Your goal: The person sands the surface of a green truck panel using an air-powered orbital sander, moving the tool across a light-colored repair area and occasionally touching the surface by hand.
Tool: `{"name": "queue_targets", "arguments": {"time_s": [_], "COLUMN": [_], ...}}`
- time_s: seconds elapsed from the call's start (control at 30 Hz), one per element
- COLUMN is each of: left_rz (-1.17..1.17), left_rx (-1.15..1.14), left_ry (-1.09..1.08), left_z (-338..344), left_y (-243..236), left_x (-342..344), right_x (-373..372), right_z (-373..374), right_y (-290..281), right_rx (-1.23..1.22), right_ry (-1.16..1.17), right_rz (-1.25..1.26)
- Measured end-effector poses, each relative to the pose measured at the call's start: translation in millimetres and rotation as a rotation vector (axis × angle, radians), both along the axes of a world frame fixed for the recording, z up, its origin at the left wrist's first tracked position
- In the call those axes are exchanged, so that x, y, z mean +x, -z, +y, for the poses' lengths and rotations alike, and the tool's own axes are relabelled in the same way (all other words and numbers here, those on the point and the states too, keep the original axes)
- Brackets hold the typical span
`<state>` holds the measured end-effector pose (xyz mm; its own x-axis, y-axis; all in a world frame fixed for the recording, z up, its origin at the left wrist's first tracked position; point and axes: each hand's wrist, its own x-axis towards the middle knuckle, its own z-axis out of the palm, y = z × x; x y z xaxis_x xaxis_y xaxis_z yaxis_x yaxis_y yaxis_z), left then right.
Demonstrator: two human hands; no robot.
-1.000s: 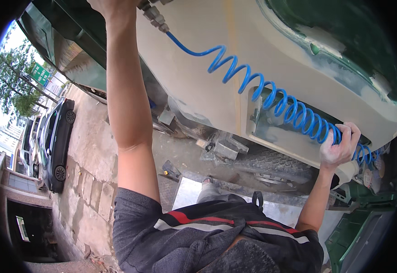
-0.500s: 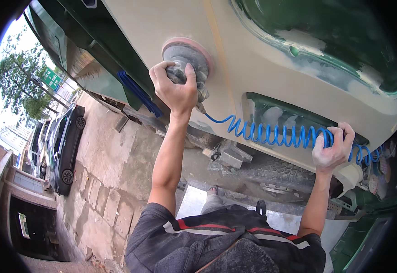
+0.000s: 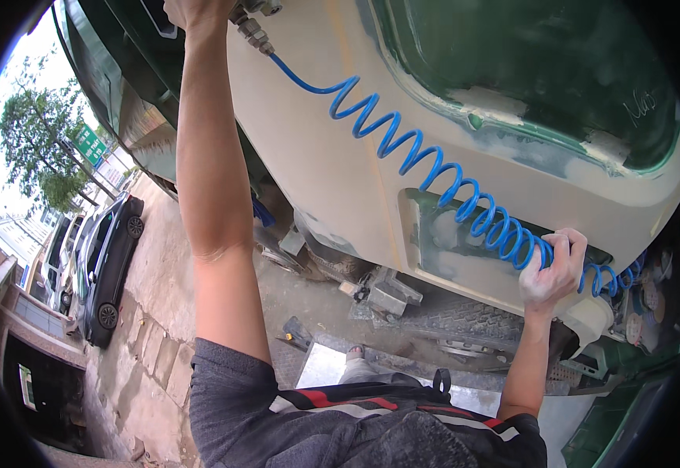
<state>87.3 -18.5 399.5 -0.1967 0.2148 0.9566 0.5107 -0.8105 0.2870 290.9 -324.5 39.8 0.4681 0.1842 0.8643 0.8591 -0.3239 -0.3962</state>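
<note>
At the top edge, my left hand [image 3: 193,11] is partly cut off by the frame; its fingers are on the air sander, of which only the tail end and metal fitting [image 3: 253,33] show. The sander's pad is out of view. From the fitting a coiled blue air hose [image 3: 410,152] stretches down to the right. My right hand [image 3: 552,269] is closed round the hose's coils, in front of the lower recess of the beige vehicle panel [image 3: 301,140]. Beyond that hand, a few more loops hang.
A green window area [image 3: 543,70] with patchy filler on its surround lies at the upper right. Beneath the panel are a tyre [image 3: 465,316] and metal parts [image 3: 391,292]. I stand above a pale platform [image 3: 324,363]. Parked cars [image 3: 110,265] and a tree [image 3: 40,148] are at the left.
My left hand has moved up and left with the sander, which has mostly left the frame. The hose coils are stretched longer. My right hand has shifted slightly left and down, still gripping the hose.
</note>
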Motion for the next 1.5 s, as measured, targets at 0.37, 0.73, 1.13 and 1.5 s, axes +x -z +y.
{"name": "queue_targets", "arguments": {"time_s": [0.37,0.73,1.13,1.5], "left_rz": [0.026,0.06,0.073,0.05], "left_rx": [-0.058,-0.109,-0.036,-0.069], "left_ry": [-0.009,0.079,-0.035,0.007], "left_z": [32.5,-9.3,10.2,5.2], "left_y": [106.4,158.8,23.0,-36.0], "left_x": [-16.9,-4.2,12.8,18.2], "right_x": [-1.1,-0.9,-0.5,0.3], "right_z": [-1.3,-3.2,-4.6,-6.5], "right_y": [-3.3,-0.2,-4.6,-7.4], "right_rx": [-0.031,-0.053,-0.023,-0.027], "right_ry": [0.02,0.033,0.011,-0.007], "right_rz": [-0.035,-0.07,-0.014,0.022]}}
